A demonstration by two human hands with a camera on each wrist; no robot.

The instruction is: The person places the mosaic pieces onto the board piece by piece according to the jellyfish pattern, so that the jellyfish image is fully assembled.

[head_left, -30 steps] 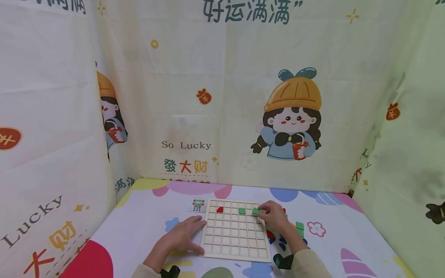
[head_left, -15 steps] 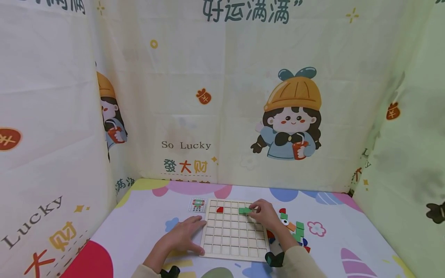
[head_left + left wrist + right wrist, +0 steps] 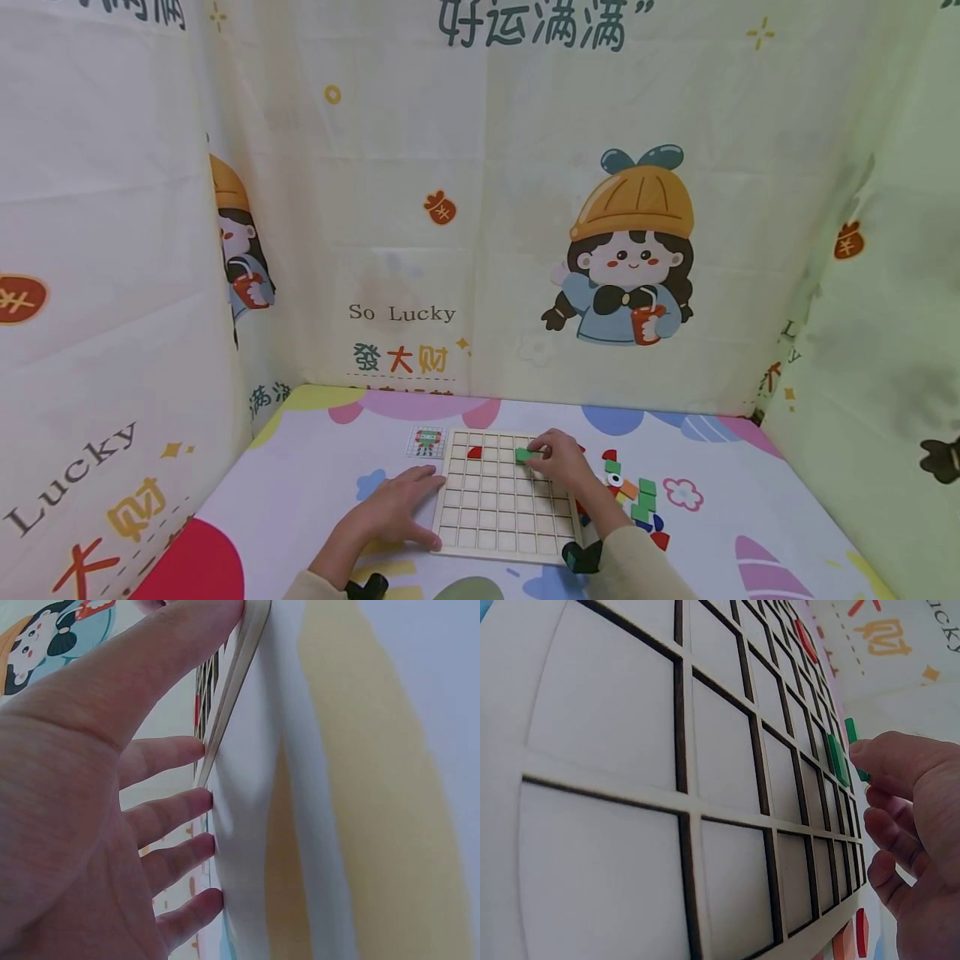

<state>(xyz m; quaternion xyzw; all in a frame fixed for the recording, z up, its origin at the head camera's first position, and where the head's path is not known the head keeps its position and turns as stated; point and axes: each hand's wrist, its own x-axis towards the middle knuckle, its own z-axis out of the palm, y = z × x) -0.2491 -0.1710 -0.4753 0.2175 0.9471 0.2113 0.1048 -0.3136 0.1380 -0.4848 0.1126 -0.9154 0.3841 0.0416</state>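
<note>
A wooden grid board (image 3: 495,515) lies on the table between the hands. My left hand (image 3: 401,502) rests at its left edge, thumb and fingertips along the side in the left wrist view, fingers spread. My right hand (image 3: 566,461) is over the upper right of the board. Between its thumb and fingers it pinches a green square tile (image 3: 850,731), close over the grid. Just beside that, another green tile (image 3: 838,760) sits in a cell. A red quarter-round tile (image 3: 475,452) occupies a cell at the upper left.
Right of the board lies a loose pile of tiles, with green squares (image 3: 647,495), a red piece (image 3: 660,541) and a round eye tile (image 3: 615,480). A small card with a robot picture (image 3: 428,442) lies by the board's upper left corner. Printed cloth walls (image 3: 390,250) enclose the table.
My right hand has moved left along the board's upper row, bringing the pinched green tile up to the one in the grid. My left hand stays in place.
</note>
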